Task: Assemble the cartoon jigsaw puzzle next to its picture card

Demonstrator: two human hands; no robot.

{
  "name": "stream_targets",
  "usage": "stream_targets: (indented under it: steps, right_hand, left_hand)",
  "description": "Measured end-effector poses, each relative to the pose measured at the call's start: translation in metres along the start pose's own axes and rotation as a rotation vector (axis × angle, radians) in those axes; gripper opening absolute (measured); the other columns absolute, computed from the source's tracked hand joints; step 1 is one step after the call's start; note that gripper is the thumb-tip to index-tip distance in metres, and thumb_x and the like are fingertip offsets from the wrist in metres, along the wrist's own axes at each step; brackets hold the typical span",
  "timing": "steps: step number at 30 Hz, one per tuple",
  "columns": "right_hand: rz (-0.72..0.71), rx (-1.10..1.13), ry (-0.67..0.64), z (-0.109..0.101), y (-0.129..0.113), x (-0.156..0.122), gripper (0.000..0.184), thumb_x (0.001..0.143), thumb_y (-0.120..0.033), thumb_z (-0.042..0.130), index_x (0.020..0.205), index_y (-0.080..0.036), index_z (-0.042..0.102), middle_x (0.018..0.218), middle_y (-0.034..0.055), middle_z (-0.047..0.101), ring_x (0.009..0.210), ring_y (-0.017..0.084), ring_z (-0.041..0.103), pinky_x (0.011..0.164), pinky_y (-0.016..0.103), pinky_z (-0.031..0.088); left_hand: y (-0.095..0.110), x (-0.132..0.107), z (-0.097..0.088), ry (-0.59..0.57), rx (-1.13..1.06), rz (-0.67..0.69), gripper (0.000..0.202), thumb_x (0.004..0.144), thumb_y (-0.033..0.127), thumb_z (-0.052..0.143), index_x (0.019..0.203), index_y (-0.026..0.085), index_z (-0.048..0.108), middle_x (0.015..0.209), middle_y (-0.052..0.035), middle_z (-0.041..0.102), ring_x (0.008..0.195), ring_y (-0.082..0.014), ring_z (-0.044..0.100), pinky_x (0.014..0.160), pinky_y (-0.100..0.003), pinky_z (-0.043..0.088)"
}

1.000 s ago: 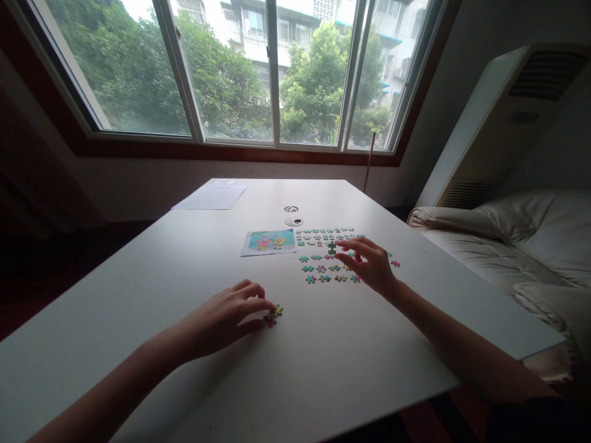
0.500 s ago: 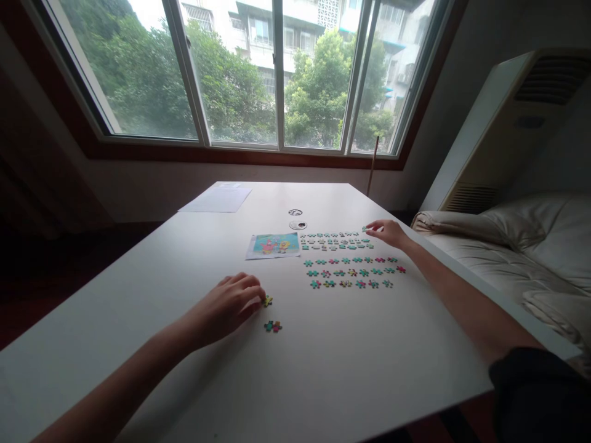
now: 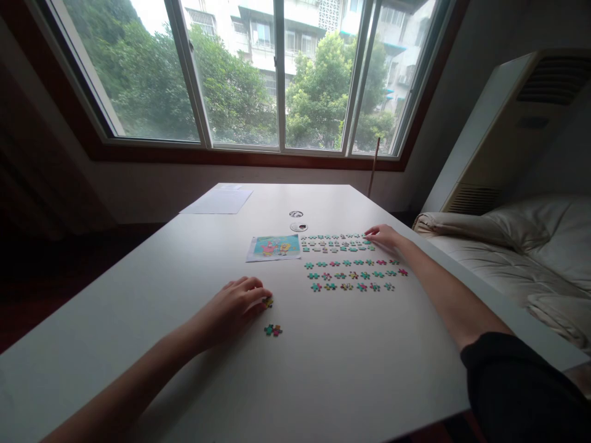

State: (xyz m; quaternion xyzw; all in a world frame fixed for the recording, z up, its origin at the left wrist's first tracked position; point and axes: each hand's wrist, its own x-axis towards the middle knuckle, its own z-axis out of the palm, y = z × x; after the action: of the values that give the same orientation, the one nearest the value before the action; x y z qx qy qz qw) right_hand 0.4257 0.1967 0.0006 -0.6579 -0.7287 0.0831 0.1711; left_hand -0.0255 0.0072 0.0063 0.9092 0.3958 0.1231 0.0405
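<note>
My left hand [image 3: 239, 300] rests on the white table [image 3: 194, 387], its fingers curled and the tips on a yellow puzzle piece [image 3: 268, 303]. Just nearer to me lie two joined pieces [image 3: 273, 330], teal and orange-red. My right hand [image 3: 384, 235] reaches to the far right end of the back row of puzzle pieces [image 3: 327, 237], its fingertips pinched together at a small teal piece, mostly hidden by the fingers. Several more rows of loose pieces [image 3: 353, 275] lie in front of it. A cartoon picture sheet [image 3: 274, 247] lies left of the rows.
Two round inserts [image 3: 298, 227] are set in the table beyond the picture. White paper [image 3: 217, 201] lies at the far left corner. A pale sofa [image 3: 489, 246] runs along the right side, and a thin stick [image 3: 373, 167] leans by the window.
My right hand has come slightly nearer and lower, bringing the teal piece down to the end of the back row. My left hand stays at the yellow piece, its fingers shifted slightly over it.
</note>
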Motion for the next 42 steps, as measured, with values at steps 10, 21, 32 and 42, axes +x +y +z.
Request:
stream_targets:
  steps: [10, 21, 32, 42]
  right_hand:
    - [-0.239, 0.004, 0.042, -0.007, -0.045, -0.053, 0.02, 0.081, -0.027, 0.057, 0.092, -0.018, 0.071, 0.088, 0.0055, 0.07, 0.068, 0.015, 0.06, 0.065, 0.026, 0.046]
    - [-0.795, 0.236, 0.086, 0.019, -0.15, -0.182, 0.011, 0.086, -0.021, 0.056, 0.086, -0.019, 0.067, 0.078, 0.0025, 0.067, 0.066, 0.011, 0.059, 0.063, 0.023, 0.046]
    - [-0.848, 0.334, 0.306, 0.037, -0.175, -0.201, 0.011, 0.085, -0.031, 0.06, 0.084, -0.021, 0.066, 0.073, 0.0006, 0.068, 0.064, 0.011, 0.061, 0.06, 0.024, 0.046]
    - [-0.911, 0.292, 0.335, 0.039, -0.177, -0.203, 0.009, 0.087, -0.027, 0.059, 0.082, -0.022, 0.064, 0.071, -0.0024, 0.068, 0.06, 0.009, 0.06, 0.059, 0.024, 0.041]
  left_hand:
    - [-0.002, 0.002, 0.002, 0.062, -0.159, -0.039, 0.014, 0.088, 0.026, 0.048, 0.088, 0.019, 0.06, 0.09, -0.0067, 0.063, 0.083, -0.0194, 0.057, 0.074, -0.03, 0.046]
    - [0.054, 0.017, 0.003, 0.12, -0.67, -0.2, 0.017, 0.082, 0.032, 0.057, 0.083, 0.016, 0.064, 0.071, -0.0005, 0.066, 0.055, -0.01, 0.055, 0.051, -0.02, 0.042]
    - [0.073, 0.023, 0.006, 0.179, -0.685, -0.164, 0.018, 0.082, 0.03, 0.056, 0.086, 0.016, 0.067, 0.069, -0.0015, 0.068, 0.053, -0.0101, 0.054, 0.049, -0.021, 0.044]
    - [0.077, 0.025, 0.012, 0.202, -0.636, -0.122, 0.016, 0.082, 0.029, 0.057, 0.091, 0.018, 0.065, 0.069, 0.0, 0.068, 0.06, -0.0118, 0.058, 0.056, -0.022, 0.045]
